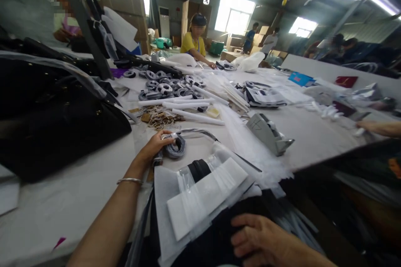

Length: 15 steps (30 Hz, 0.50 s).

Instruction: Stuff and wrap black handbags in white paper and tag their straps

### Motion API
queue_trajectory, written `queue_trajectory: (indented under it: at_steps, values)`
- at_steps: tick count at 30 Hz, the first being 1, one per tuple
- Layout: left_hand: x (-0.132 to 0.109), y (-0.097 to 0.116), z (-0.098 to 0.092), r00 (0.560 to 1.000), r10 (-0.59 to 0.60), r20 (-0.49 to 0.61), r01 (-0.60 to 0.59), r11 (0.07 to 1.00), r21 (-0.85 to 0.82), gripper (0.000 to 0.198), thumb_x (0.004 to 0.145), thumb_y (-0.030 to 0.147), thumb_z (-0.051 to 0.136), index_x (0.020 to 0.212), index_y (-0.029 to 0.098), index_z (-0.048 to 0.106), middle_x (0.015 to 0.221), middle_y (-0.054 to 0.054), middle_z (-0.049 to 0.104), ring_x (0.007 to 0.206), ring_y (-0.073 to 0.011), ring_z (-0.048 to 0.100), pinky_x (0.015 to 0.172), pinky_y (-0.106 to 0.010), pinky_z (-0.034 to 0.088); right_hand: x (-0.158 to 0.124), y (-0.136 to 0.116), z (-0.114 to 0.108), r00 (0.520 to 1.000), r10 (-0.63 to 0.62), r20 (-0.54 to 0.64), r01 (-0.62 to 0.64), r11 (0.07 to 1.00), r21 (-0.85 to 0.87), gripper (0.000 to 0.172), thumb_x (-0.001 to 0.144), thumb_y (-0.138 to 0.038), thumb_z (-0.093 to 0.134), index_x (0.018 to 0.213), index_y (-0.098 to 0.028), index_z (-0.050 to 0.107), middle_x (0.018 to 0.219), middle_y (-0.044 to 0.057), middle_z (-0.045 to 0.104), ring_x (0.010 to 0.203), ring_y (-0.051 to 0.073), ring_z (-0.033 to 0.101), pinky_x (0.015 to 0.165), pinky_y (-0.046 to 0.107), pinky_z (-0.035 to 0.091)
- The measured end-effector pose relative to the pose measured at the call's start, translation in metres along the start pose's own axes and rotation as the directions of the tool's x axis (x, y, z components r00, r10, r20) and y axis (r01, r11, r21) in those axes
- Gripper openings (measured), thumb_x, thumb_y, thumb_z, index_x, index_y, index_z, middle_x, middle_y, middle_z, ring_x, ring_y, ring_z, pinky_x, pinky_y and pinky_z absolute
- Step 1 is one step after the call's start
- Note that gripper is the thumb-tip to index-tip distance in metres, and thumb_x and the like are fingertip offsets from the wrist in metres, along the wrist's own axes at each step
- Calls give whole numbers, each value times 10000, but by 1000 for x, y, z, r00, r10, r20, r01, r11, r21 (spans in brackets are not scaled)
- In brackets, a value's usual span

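My left hand (157, 141) pinches a coiled strap (176, 148) in clear wrap, low over the table. Just in front of me lies a black bag (219, 221), its upper part covered by white foam sheets (206, 198) and clear film. A black wrapped roll or handle (199, 170) shows beneath that film. A long plastic-wrapped strap (203, 132) arcs behind the coil. Near the bag's lower right side is my right hand (260, 238), fingers loosely bent and apart, with nothing in them. Whether it touches the bag I cannot tell.
Across the table (200, 121) lie several coiled straps (163, 83), white foam tubes (188, 104) and a pile of stringed tags (159, 117). A grey tape dispenser (269, 133) stands right of centre. Large black bags (62, 112) fill the left. Co-workers (194, 44) are around the table.
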<state>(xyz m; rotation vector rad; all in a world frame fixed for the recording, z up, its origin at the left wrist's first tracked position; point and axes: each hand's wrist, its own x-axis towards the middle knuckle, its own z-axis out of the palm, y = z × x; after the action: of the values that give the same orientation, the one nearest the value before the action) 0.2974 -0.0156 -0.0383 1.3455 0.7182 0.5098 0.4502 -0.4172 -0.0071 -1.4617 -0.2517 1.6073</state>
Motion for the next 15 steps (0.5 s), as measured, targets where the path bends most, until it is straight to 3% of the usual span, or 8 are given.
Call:
queue_trajectory:
  at_steps: [3,6,8,12,15]
  values:
    - [-10,10,6,998,37,-53,-39,999,-30,675,589,459,852,1084,160,505,726,-44,721,595,-181,670,547,-250,508,21,19,29,999,-34,28,23,949,313,806,601,-624,859,1190,-139,603,1124,168,699,1093,314,663,963,468,512]
    - [-23,28,15,995,87,-52,-89,996,-25,649,644,505,808,1094,157,496,720,-45,714,574,-176,662,527,-246,501,38,10,58,998,-35,45,7,854,521,781,568,-601,886,1122,-121,614,1107,172,700,1096,337,656,987,488,499]
    - [-33,44,22,990,127,-58,-129,991,-34,635,656,496,802,1098,157,498,725,-40,711,568,-171,661,527,-242,501,46,4,71,999,-43,-27,50,784,619,694,579,-528,909,1069,-136,614,1033,131,721,1036,315,678,953,474,524]
    - [-51,74,30,976,200,-89,-206,976,-64,603,659,446,802,1094,164,492,715,-17,697,554,-157,652,527,-230,503,55,8,80,981,-57,-184,166,738,654,593,594,-395,932,1025,-158,599,905,73,743,930,271,703,871,419,570]
    - [-64,89,35,968,230,-101,-239,967,-85,566,686,436,770,1090,164,482,694,-14,685,574,-172,663,542,-248,528,48,16,79,970,-111,-214,225,742,632,591,618,-395,922,1058,-153,611,933,73,756,934,269,709,856,401,586]
